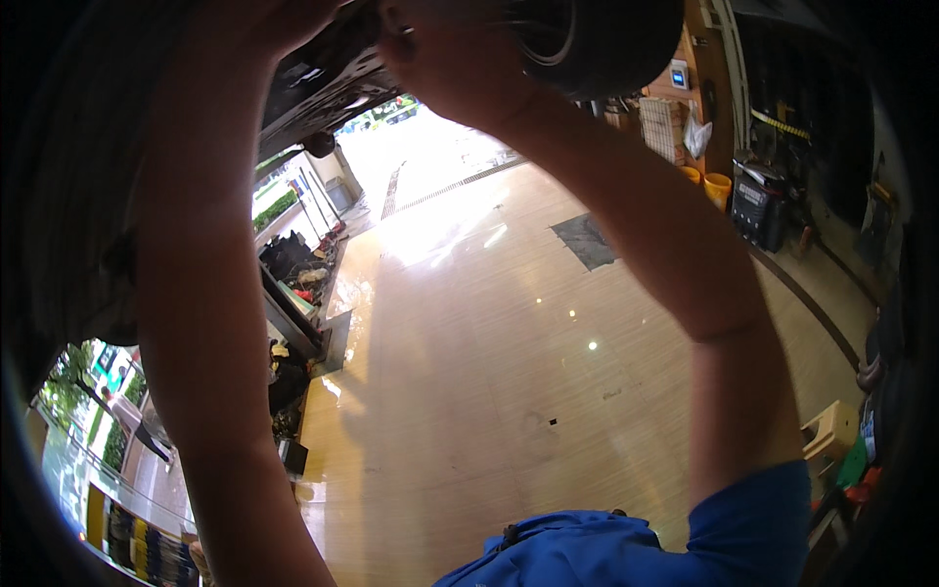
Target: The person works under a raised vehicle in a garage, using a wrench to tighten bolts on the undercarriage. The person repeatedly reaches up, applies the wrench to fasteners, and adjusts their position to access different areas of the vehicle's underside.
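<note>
Both my arms reach up to the dark underside of a raised car (328, 83). My left hand (289, 24) is at the top edge against the dark underbody, its fingers cut off by the frame. Just right of it, my right hand (450, 64) is raised beside a car wheel (626, 44) with a black tyre. Its fingers are curled closed near the underbody; what they hold, if anything, is hidden in shadow. A dark rounded part (319, 145) hangs below the car.
A glossy tiled floor (469, 362) stretches below, with a dark patch (584, 242). Left stands a lift post base (293, 318) beside piled parts. To the right are yellow buckets (717, 188), a black box-shaped unit (758, 205) and a tan stool (831, 430). A person (132, 416) is outside at left.
</note>
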`<state>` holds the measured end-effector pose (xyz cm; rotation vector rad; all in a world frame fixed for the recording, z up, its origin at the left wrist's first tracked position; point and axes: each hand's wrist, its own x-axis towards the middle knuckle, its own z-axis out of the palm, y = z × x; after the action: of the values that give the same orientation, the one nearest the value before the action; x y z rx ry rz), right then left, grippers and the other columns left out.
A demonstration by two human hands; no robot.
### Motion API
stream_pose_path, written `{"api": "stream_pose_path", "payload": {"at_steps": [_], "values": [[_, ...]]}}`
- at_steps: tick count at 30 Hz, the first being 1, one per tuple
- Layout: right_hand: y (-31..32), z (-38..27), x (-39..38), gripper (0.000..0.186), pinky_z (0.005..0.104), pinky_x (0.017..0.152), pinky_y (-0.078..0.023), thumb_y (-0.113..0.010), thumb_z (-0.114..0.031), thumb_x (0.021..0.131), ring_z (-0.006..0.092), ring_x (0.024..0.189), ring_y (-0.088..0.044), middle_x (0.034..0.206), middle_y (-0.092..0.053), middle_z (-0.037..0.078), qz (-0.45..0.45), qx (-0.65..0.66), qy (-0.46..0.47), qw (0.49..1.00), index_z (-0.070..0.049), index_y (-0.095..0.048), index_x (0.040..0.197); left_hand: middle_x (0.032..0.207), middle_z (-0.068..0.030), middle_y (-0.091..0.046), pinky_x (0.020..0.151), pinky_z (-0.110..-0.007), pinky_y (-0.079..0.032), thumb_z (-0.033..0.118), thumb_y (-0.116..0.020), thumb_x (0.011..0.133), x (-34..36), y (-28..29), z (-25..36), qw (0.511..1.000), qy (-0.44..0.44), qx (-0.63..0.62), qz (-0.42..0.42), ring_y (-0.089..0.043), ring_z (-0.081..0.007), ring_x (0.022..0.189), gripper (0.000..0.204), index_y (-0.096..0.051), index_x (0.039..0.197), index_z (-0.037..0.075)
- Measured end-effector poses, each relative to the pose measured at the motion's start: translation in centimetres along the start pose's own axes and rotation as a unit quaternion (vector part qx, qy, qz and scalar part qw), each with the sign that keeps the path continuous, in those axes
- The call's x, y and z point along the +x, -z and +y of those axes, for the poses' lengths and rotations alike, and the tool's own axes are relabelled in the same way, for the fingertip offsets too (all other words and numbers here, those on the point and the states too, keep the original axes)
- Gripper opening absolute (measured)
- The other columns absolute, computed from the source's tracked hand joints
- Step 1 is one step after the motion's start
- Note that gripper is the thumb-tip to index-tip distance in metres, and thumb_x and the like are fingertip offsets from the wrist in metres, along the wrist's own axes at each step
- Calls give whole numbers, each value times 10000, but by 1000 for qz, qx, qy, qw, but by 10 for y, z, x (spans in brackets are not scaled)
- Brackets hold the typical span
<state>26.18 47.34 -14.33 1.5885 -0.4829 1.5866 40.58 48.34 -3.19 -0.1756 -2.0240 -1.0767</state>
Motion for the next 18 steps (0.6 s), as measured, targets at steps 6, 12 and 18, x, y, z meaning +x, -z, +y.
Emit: {"api": "stream_pose_path", "payload": {"at_steps": [6,12,18], "values": [[36,-7,6,217,357,467,-515,-621,-78,743,241,541,-627,660,-594,76,-50,-356,112,926,-30,-533,936,731,-89,-528,589,-332,-477,180,-429,989,29,-23,-20,989,-59,-82,109,-528,-221,639,174,-526,925,50],[75,-41,27,195,323,482,-531,-618,-78,734,216,586,-670,640,-641,96,-237,-462,171,838,-11,-613,917,635,-41,-449,434,-284,-339,260,-476,969,45,-16,-14,981,-37,-151,116,-418,-146,505,220,-484,808,111],[88,-51,25,240,409,598,-513,-546,-199,917,293,641,-649,692,-637,164,-267,-50,-47,961,29,-611,877,618,-9,-412,426,-261,-289,343,-485,996,33,-16,-25,982,-21,-131,138,-351,-123,477,289,-473,788,142]]}}
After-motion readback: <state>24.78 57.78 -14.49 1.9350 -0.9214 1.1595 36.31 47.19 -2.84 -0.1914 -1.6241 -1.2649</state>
